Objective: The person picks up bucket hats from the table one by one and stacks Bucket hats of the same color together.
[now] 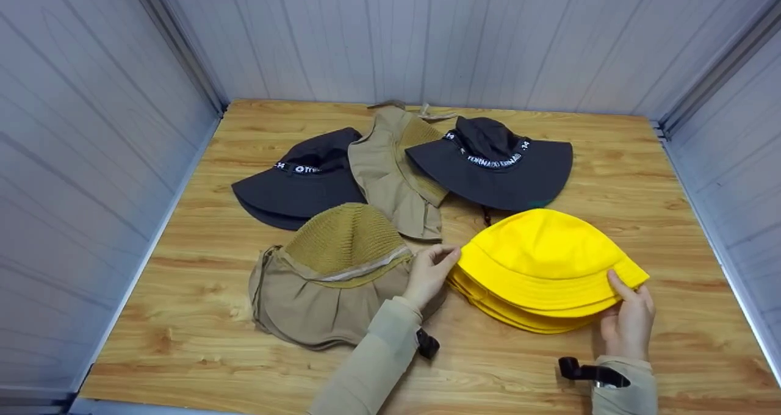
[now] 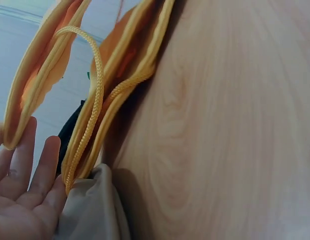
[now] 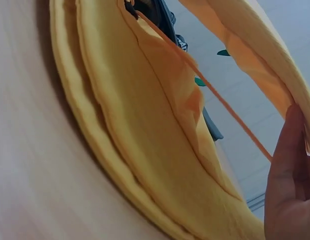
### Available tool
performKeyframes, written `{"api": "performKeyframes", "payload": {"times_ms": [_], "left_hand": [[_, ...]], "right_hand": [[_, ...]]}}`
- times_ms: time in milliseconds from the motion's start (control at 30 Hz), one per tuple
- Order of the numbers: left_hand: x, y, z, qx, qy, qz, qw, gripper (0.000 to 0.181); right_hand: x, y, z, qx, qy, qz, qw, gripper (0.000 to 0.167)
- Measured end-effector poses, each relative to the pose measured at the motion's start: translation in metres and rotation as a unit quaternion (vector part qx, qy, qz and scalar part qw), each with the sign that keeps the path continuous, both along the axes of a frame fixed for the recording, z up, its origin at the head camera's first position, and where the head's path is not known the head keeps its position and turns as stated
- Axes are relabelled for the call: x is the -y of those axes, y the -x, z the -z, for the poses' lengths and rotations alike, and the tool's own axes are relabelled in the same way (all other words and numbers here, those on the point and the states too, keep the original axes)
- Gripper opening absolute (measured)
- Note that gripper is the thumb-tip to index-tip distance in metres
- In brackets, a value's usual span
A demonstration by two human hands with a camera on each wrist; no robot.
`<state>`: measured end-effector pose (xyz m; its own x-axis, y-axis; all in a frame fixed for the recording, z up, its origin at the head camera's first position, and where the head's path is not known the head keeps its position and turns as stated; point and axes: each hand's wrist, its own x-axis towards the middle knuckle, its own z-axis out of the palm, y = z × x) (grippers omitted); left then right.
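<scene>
Left fingers (image 1: 449,260) and right fingers (image 1: 621,285) pinch a domed yellow cloth hat (image 1: 546,244) by its stitched brim (image 1: 537,294).

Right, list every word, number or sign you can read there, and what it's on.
"TORNADO": the right dark hat's band; the letters after it are too blurred to read.
"TO": the left dark hat's band, after a round mark; what follows is unclear.
Digits on both bands: too small to read surely.
Yellow hats and tan hats: no readable text.
</scene>
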<state>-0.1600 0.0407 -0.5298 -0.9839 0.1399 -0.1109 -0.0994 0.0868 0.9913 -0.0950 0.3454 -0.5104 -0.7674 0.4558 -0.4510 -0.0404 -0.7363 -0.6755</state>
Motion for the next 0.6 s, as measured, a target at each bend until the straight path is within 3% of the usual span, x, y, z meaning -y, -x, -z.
{"api": "performKeyframes", "payload": {"times_ms": [167,367,600], "left_hand": [[0.000,-0.001,0.001,-0.032,0.038,0.006,0.9987,0.025],[-0.001,-0.001,0.003,-0.043,0.053,0.000,0.9977,0.019],[-0.001,-0.002,0.002,-0.052,0.068,-0.009,0.9963,0.017]], "right_hand": [[-0.006,-0.004,0.002,0.011,-0.013,-0.022,0.9996,0.047],[-0.011,-0.006,0.005,0.059,-0.046,-0.042,0.9963,0.055],[-0.013,-0.006,0.004,0.145,-0.114,-0.086,0.9791,0.053]]}}
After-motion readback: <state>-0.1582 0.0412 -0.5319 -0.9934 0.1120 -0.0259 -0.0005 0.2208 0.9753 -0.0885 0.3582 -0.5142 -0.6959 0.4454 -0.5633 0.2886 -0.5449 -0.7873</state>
